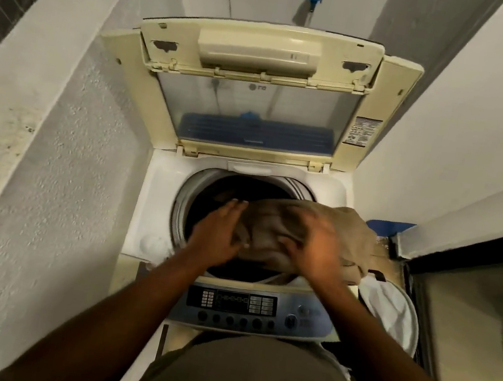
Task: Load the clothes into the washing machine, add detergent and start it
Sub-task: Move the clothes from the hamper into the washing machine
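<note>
Step in hand: loading. Top-loader washing machine [157,209] stands with its lid [255,110] folded up and back. A bundle of tan clothes [296,229] sits over the right half of the drum opening [207,197], part of it spilling past the right rim towards the laundry bag [388,309] beside the machine. Something dark is visible deeper in the drum; cannot tell what.

Hands: both forearms reach forward over the control panel [259,311].
- Left hand [218,234]: palm down, fingers extended and close together, lying against the left edge of the bundle. Pressing, not pinching.
- Right hand [310,247]: motion-blurred. Fingers appear spread over the top of the bundle; whether any curl into the fabric, cannot tell.

Judgement: the load is not yet seated. Next move calls for pushing the bundle down and leftwards, and gathering in the portion hanging over the right rim so nothing catches under the lid.

Detergent not seen anywhere in view. Detergent step and start both appear undone.
</note>
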